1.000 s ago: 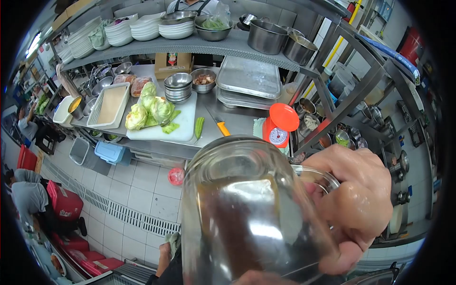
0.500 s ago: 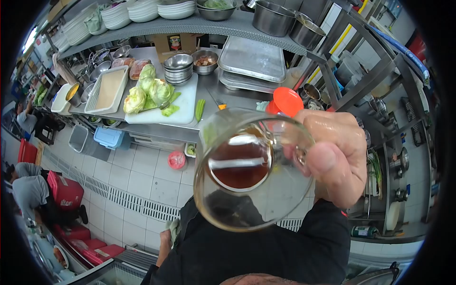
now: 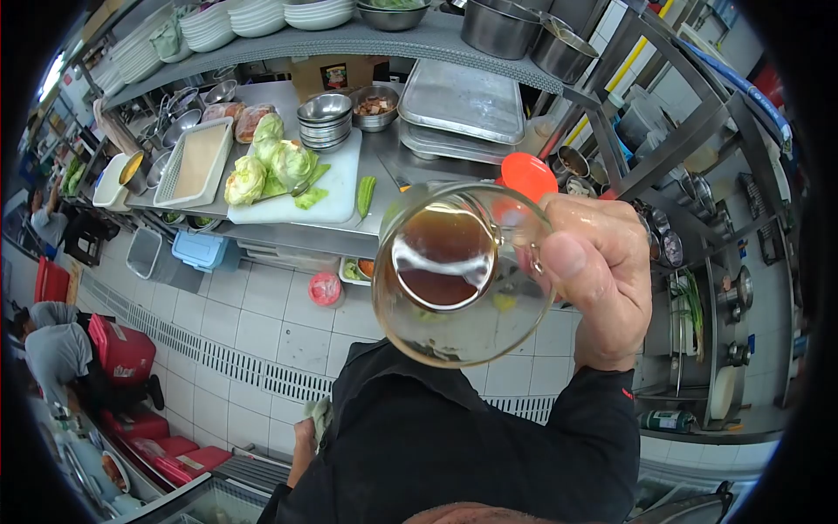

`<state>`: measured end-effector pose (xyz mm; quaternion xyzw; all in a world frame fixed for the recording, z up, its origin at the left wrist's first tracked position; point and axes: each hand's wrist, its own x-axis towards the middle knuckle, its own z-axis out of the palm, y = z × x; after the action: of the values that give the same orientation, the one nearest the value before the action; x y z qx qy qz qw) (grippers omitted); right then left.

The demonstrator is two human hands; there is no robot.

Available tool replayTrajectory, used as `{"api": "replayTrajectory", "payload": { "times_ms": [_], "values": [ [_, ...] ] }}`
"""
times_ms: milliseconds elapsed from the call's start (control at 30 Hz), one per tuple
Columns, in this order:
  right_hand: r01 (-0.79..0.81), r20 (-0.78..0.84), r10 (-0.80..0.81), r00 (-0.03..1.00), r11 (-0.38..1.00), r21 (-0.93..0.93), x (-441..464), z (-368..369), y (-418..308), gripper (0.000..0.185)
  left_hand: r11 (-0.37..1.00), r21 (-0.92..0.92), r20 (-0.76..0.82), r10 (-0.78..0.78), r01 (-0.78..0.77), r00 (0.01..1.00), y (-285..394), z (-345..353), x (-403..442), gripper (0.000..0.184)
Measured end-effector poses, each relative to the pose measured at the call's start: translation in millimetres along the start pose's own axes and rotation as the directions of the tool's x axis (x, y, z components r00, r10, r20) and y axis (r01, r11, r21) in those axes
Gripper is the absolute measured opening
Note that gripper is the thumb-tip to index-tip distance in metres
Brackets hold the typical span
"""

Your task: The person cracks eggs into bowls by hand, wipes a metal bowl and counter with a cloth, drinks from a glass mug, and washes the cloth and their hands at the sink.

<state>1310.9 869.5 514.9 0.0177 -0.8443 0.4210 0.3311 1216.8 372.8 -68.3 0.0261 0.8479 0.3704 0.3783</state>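
In front of my face, my right hand (image 3: 602,266) grips the handle of a clear glass mug (image 3: 524,323). The mug leans so that I look into it through the wide rim, and dark brown liquid (image 3: 443,253) pools at the bottom. Low at my side, my left hand (image 3: 304,434) is closed around a pale green cloth (image 3: 321,417). Beyond the mug, a white cutting board (image 3: 336,196) bears lettuce (image 3: 290,164), and a slim green vegetable (image 3: 366,197) lies beside it.
Metal trays (image 3: 463,100), stacked metal bowls (image 3: 325,122) and a red-orange round lid (image 3: 529,176) stand on the steel counter (image 3: 297,229). Plates and pots fill the shelf (image 3: 262,51) above. A person in grey (image 3: 59,349) bends near red bins (image 3: 122,349) at left.
My right hand and the mug have moved a little away from my face and up in view. The liquid has shifted inside. My left hand still holds the cloth.
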Motion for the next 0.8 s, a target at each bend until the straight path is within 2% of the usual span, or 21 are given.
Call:
{"api": "replayTrajectory", "payload": {
  "times_ms": [100, 367, 500, 600, 633, 800],
  "values": [
    [0.008, 0.025, -0.006, 1.0, 0.995, -0.096, -0.1, -2.5, -10.5, 0.037, 0.999, -0.049, 0.003, -0.002, 0.002, 1.0, -3.2, 2.0, 0.5, 0.035],
    [0.192, 0.081, -0.186, 0.979, 0.978, -0.079, -1.6, -4.9, -26.0, 0.045, 0.993, -0.114, -0.037, -0.017, 0.013, 0.999, -8.8, 3.5, 3.6, 0.032],
    [0.236, -0.164, -0.255, 0.953, 0.964, -0.126, -8.2, 13.9, -32.7, 0.055, 0.993, -0.119, -0.038, -0.022, 0.017, 0.999, -5.5, 2.0, 2.3, 0.031],
    [0.334, 0.07, -0.327, 0.942, 0.927, -0.168, -1.6, -7.1, -32.2, 0.063, 0.992, -0.127, -0.046, -0.026, 0.02, 0.999, -0.8, 2.6, 1.5, 0.03],
    [0.381, 0.073, -0.375, 0.924, 0.914, -0.136, -0.5, -6.7, -29.3, 0.064, 0.991, -0.13, -0.049, -0.025, 0.018, 0.999, -0.6, 3.1, 2.0, 0.029],
    [0.437, 0.144, -0.419, 0.897, 0.89, -0.132, 3.1, -11.4, -38.7, 0.063, 0.99, -0.142, -0.057, -0.027, 0.019, 0.998, -0.5, 4.4, 2.7, 0.028]
  ]
}}
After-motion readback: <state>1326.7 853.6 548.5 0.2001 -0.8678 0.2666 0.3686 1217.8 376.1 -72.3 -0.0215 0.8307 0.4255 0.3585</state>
